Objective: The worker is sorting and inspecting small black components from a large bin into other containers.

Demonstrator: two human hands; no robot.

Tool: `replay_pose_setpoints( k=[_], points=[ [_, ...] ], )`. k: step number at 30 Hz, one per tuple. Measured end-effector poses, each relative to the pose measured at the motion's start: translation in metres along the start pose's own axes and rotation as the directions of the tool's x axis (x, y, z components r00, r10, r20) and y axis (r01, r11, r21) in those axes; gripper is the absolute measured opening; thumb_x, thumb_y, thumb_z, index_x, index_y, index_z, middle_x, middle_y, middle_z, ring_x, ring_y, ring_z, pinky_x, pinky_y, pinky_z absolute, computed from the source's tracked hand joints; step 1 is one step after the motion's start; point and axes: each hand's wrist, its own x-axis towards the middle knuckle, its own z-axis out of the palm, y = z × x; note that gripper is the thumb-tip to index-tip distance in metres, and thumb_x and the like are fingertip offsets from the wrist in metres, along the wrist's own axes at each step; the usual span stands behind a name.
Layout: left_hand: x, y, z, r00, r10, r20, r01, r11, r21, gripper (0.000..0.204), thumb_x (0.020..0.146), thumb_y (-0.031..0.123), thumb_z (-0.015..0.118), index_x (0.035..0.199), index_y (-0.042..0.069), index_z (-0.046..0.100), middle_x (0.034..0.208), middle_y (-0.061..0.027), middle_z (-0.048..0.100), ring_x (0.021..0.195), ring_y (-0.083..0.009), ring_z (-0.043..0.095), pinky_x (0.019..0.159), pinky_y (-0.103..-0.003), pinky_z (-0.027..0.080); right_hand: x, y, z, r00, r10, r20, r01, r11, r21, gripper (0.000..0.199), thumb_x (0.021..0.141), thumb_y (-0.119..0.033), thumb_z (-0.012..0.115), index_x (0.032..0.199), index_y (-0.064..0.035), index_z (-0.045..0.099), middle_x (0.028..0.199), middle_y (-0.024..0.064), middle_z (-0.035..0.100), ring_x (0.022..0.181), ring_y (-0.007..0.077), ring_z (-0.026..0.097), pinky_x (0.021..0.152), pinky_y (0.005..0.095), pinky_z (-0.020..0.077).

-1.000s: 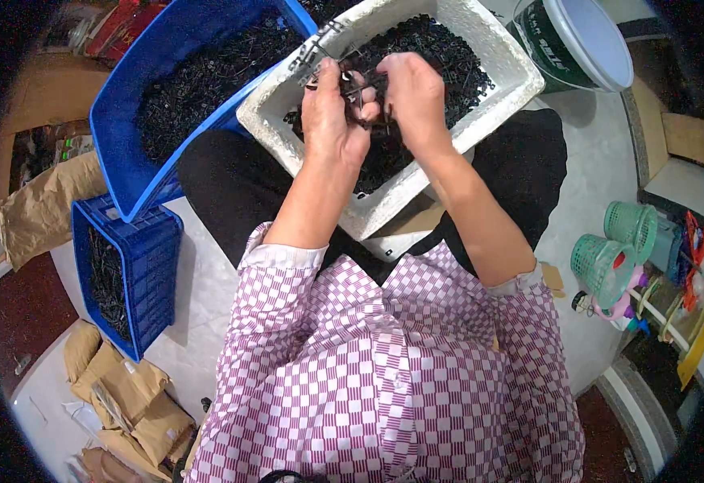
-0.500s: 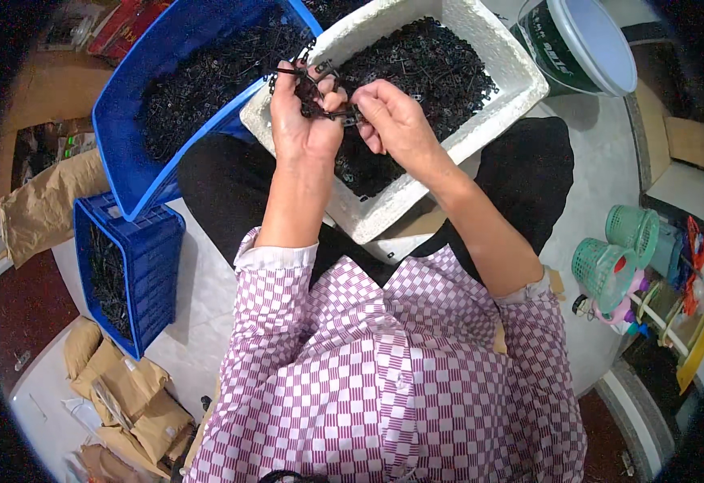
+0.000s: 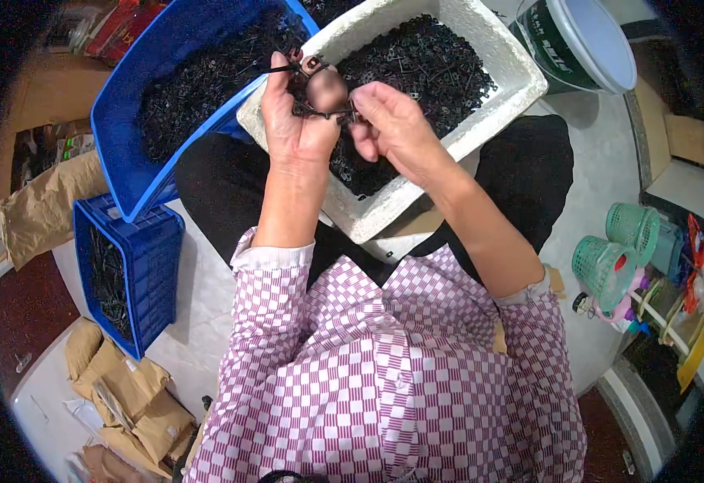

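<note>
Head view, one entry per item.

Left hand [image 3: 296,121]: raised above the near-left corner of the white box [image 3: 521,84], fingers curled shut around a small bundle of black clips [image 3: 308,72]; thumb on top, wrist straight, forearm rising from your lap.

Right hand [image 3: 392,125]: just right of the left, nearly touching it, fingertips pinched on one black piece [image 3: 344,114] at the bundle's lower end; what it is exactly is too small to tell.

Loose clips [image 3: 432,64]: in the box, directly beyond both hands.

Blue tray [image 3: 118,137]: left of the left hand, also holding black parts.

Handling note: keep your left grip firm so the bundle stays aligned, and work with your right fingertips only. Stay over the box, so a slipped piece likely drops back in.
</note>
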Motion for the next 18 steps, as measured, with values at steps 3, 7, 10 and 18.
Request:
replay_pose_setpoints(
  k=[3, 7, 10, 18],
  points=[
    [0.002, -0.006, -0.002, 1.0, 0.012, 0.007, -0.013, 0.998, 0.062, 0.024, 0.089, 0.03, 0.05, 0.086, 0.007, 0.05, 0.072, -0.0027, 0.048, 0.06, -0.0136, 0.042, 0.044, -0.024, 0.028, 0.004, 0.001, -0.005, 0.996, -0.035, -0.077, 0.03, 0.997, -0.068, 0.019, 0.089, -0.024, 0.052, 0.087, -0.0051, 0.051, 0.063, -0.0004, 0.047, 0.047, 0.0055, 0.04, 0.04, 0.0188, 0.0311],
    [0.007, -0.017, -0.01, 0.992, 0.044, -0.115, -0.032, 0.994, 0.109, 0.024, 0.09, 0.032, 0.048, 0.087, 0.008, 0.049, 0.072, -0.0021, 0.048, 0.057, -0.0133, 0.042, 0.042, -0.023, 0.028, 0.022, 0.005, -0.014, 0.952, -0.031, -0.305, -0.004, 0.994, -0.113, 0.017, 0.089, -0.022, 0.052, 0.087, -0.0052, 0.051, 0.063, -0.0005, 0.047, 0.048, 0.0056, 0.04, 0.042, 0.0197, 0.0322],
    [0.004, -0.024, -0.009, 0.992, 0.033, -0.119, -0.01, 0.981, 0.193, 0.023, 0.091, 0.033, 0.046, 0.088, 0.01, 0.048, 0.072, -0.002, 0.048, 0.053, -0.013, 0.042, 0.041, -0.023, 0.028, 0.032, -0.001, -0.026, 0.924, -0.04, -0.38, 0.014, 0.997, -0.07, 0.015, 0.089, -0.02, 0.052, 0.087, -0.0049, 0.052, 0.065, -0.0005, 0.048, 0.05, 0.0055, 0.04, 0.044, 0.0196, 0.0335],
    [0.003, -0.024, -0.008, 0.942, 0.296, -0.16, -0.225, 0.907, 0.356, 0.02, 0.092, 0.029, 0.044, 0.089, 0.009, 0.046, 0.072, -0.0039, 0.048, 0.053, -0.0135, 0.044, 0.039, -0.023, 0.031, 0.019, 0.007, -0.007, 0.933, -0.354, -0.061, 0.312, 0.882, -0.353, 0.017, 0.089, -0.02, 0.051, 0.089, -0.0031, 0.053, 0.073, -0.0001, 0.053, 0.06, 0.0064, 0.048, 0.053, 0.0196, 0.0394]
  ],
)
